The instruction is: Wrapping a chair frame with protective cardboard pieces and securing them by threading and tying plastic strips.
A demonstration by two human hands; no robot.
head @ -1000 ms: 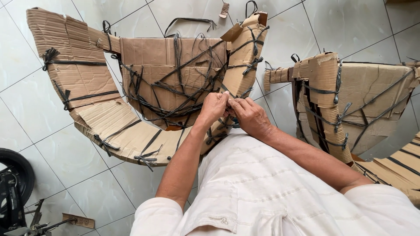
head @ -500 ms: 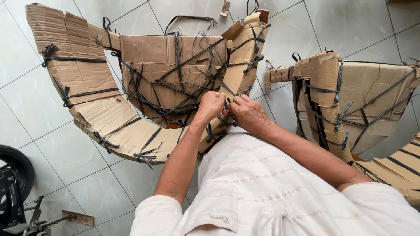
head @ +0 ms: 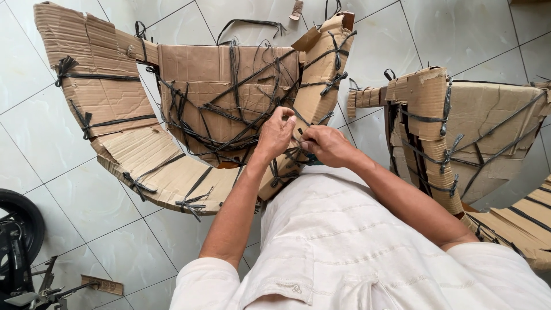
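Observation:
A chair-shaped piece wrapped in brown cardboard [head: 143,115] stands in front of me, bound all over with black straps. My left hand [head: 275,135] and my right hand [head: 328,144] meet at its right arm, fingers pinched together on a black strap [head: 298,133] where it crosses the cardboard. The exact grip under the fingertips is hidden. A white cloth [head: 356,241] covers my lap below both forearms.
A second cardboard-wrapped, strapped piece [head: 476,138] stands to the right, close to my right arm. A loose black strap [head: 252,24] lies on the white tiled floor [head: 46,172] behind the chair. A dark wheel and metal parts [head: 17,241] sit at the bottom left.
Both hands stay on the same spot of the chair's right arm; the fingers have shifted slightly on the strap. The cardboard pieces have not moved.

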